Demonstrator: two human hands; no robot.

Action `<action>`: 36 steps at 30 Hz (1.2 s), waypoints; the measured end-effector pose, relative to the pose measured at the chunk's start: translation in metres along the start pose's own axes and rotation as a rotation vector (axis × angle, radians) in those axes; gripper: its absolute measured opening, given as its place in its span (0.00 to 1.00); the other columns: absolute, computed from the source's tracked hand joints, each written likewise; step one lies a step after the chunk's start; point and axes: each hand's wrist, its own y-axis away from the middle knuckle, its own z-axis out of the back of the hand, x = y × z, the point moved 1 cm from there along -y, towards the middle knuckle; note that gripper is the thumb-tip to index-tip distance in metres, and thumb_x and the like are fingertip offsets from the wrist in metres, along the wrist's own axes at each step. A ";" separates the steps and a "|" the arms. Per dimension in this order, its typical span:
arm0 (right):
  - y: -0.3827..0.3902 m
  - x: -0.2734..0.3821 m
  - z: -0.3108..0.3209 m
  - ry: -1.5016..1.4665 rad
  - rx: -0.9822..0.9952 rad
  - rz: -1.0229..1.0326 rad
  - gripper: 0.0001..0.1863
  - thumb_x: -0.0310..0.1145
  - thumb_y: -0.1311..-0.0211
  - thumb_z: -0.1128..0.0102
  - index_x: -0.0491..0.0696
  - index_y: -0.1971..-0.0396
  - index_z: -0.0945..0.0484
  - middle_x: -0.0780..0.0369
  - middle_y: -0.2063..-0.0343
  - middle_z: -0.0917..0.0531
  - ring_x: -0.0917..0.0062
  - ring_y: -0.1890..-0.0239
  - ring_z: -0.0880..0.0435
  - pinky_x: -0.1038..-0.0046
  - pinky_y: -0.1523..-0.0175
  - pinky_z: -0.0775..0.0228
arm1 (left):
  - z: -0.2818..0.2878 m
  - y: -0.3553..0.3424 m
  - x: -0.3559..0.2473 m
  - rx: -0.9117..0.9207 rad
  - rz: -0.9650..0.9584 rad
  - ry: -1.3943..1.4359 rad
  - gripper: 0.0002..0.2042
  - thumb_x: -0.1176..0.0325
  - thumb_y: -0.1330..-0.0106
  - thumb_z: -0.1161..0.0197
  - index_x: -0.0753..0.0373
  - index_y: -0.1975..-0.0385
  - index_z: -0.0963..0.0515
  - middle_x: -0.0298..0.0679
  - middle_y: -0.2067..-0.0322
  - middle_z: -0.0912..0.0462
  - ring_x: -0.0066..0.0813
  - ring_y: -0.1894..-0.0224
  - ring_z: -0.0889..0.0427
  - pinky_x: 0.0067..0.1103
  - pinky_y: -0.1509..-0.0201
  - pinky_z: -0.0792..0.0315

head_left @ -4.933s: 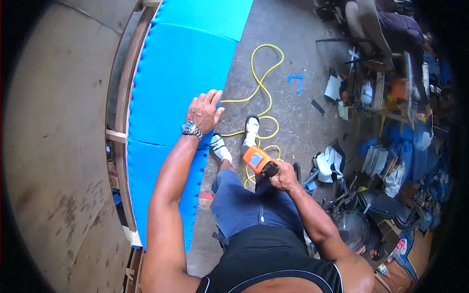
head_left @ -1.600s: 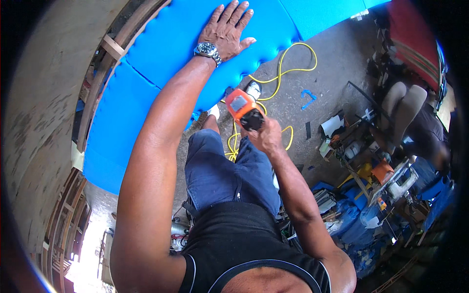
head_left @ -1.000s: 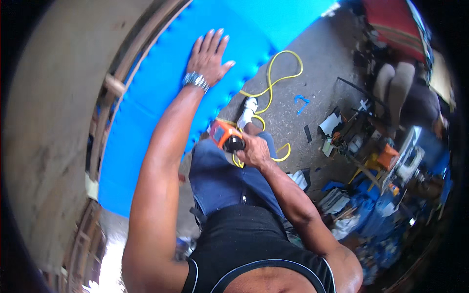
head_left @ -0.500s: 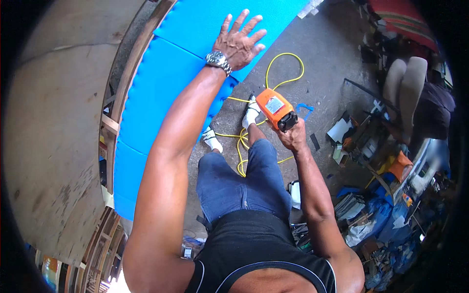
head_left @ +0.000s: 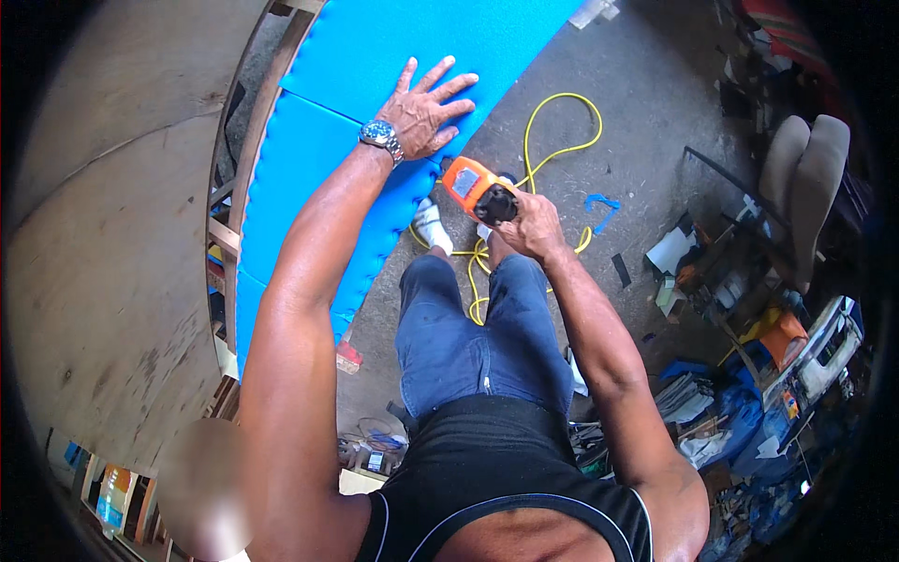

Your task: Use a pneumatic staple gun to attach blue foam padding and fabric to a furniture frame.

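Note:
My left hand (head_left: 429,108) lies flat with fingers spread on a curved blue padded panel (head_left: 318,169), near its right edge. A metal watch (head_left: 379,136) is on that wrist. My right hand (head_left: 531,225) is closed round an orange and black power tool that looks like a staple gun (head_left: 468,184). Its front end is at the panel's scalloped edge, just below my left hand; whether it touches cannot be made out. The grip is mostly hidden by my fingers.
A yellow hose (head_left: 597,131) loops over the floor around my feet. Curved wooden framing (head_left: 245,183) and a large plywood sheet (head_left: 112,281) stand left of the panel. On the right lie heaped scraps (head_left: 721,412), a blue strip (head_left: 602,214) and tan padded pieces (head_left: 810,178).
My right hand has brought the staple gun left to the panel's edge. My left hand has shifted left and nearer, now resting on the panel. The view has moved slightly.

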 end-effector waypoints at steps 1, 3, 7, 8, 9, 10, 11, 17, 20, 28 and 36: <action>-0.005 -0.006 -0.004 0.051 -0.007 0.012 0.29 0.42 0.48 0.26 0.56 0.44 0.21 0.50 0.63 0.12 0.52 0.57 0.12 0.52 0.50 0.21 | 0.003 -0.005 0.000 -0.013 -0.009 0.005 0.20 0.54 0.33 0.34 0.43 0.41 0.22 0.27 0.23 0.41 0.41 0.19 0.49 0.63 0.21 0.57; -0.002 0.005 0.003 0.080 0.035 -0.047 0.29 0.43 0.49 0.26 0.57 0.44 0.21 0.50 0.64 0.12 0.51 0.57 0.12 0.51 0.51 0.21 | 0.008 -0.009 -0.001 -0.024 -0.026 0.006 0.20 0.54 0.33 0.34 0.44 0.42 0.21 0.27 0.24 0.40 0.41 0.19 0.48 0.63 0.22 0.56; 0.019 0.007 0.003 0.069 0.040 -0.088 0.30 0.45 0.50 0.28 0.58 0.44 0.21 0.51 0.64 0.12 0.51 0.58 0.12 0.51 0.52 0.20 | 0.018 -0.023 -0.012 -0.090 0.021 0.048 0.12 0.52 0.31 0.37 0.47 0.55 0.16 0.29 0.35 0.25 0.39 0.25 0.36 0.57 0.25 0.48; 0.028 0.000 -0.003 0.043 0.019 -0.113 0.32 0.46 0.52 0.28 0.59 0.42 0.20 0.51 0.65 0.12 0.51 0.59 0.12 0.52 0.51 0.20 | 0.014 -0.029 -0.009 -0.135 -0.004 0.021 0.11 0.52 0.30 0.38 0.49 0.57 0.16 0.29 0.40 0.20 0.38 0.30 0.29 0.53 0.27 0.43; 0.037 -0.002 -0.006 -0.049 -0.036 -0.075 0.32 0.43 0.53 0.30 0.60 0.41 0.20 0.49 0.66 0.12 0.50 0.60 0.12 0.51 0.51 0.19 | 0.011 -0.033 -0.006 -0.190 0.012 0.021 0.13 0.51 0.29 0.38 0.52 0.58 0.17 0.32 0.46 0.17 0.37 0.36 0.24 0.47 0.30 0.39; 0.048 -0.010 -0.007 -0.090 -0.122 -0.047 0.33 0.39 0.55 0.33 0.60 0.41 0.20 0.49 0.66 0.12 0.50 0.60 0.12 0.51 0.51 0.19 | 0.013 -0.045 -0.005 -0.141 0.065 0.071 0.13 0.51 0.29 0.37 0.54 0.59 0.17 0.35 0.51 0.15 0.36 0.39 0.22 0.44 0.33 0.36; 0.054 0.002 0.004 -0.096 -0.046 -0.171 0.35 0.36 0.56 0.35 0.59 0.40 0.20 0.49 0.65 0.12 0.50 0.59 0.13 0.51 0.50 0.20 | 0.019 -0.052 -0.001 -0.028 0.147 0.080 0.14 0.51 0.31 0.36 0.55 0.57 0.18 0.37 0.50 0.16 0.37 0.40 0.22 0.43 0.34 0.35; 0.062 -0.030 0.062 -0.083 -0.352 -0.214 0.19 0.39 0.42 0.28 0.50 0.51 0.15 0.51 0.67 0.11 0.53 0.60 0.10 0.56 0.57 0.20 | 0.033 -0.140 -0.033 -0.301 0.113 0.104 0.36 0.48 0.40 0.28 0.55 0.33 0.30 0.43 0.30 0.32 0.46 0.26 0.37 0.48 0.25 0.45; 0.039 -0.036 0.098 -0.003 -0.495 -0.183 0.24 0.52 0.42 0.22 0.51 0.54 0.14 0.55 0.66 0.10 0.58 0.62 0.09 0.59 0.60 0.19 | 0.015 -0.169 -0.032 -0.184 0.082 0.074 0.48 0.48 0.42 0.27 0.53 0.22 0.42 0.42 0.19 0.52 0.52 0.17 0.58 0.53 0.18 0.61; -0.051 -0.065 0.210 0.280 -0.596 0.090 0.13 0.39 0.36 0.28 0.52 0.55 0.16 0.62 0.68 0.11 0.63 0.70 0.11 0.63 0.66 0.19 | -0.007 -0.195 -0.014 -0.237 0.318 -0.002 0.43 0.47 0.36 0.34 0.48 0.21 0.43 0.41 0.18 0.53 0.52 0.17 0.59 0.60 0.20 0.62; -0.145 -0.064 0.273 -0.191 -0.375 -0.091 0.21 0.48 0.37 0.26 0.49 0.51 0.13 0.60 0.66 0.09 0.74 0.64 0.10 0.67 0.56 0.19 | -0.012 -0.199 -0.016 -0.162 0.415 -0.031 0.44 0.39 0.33 0.38 0.45 0.20 0.46 0.36 0.17 0.59 0.49 0.16 0.63 0.60 0.20 0.68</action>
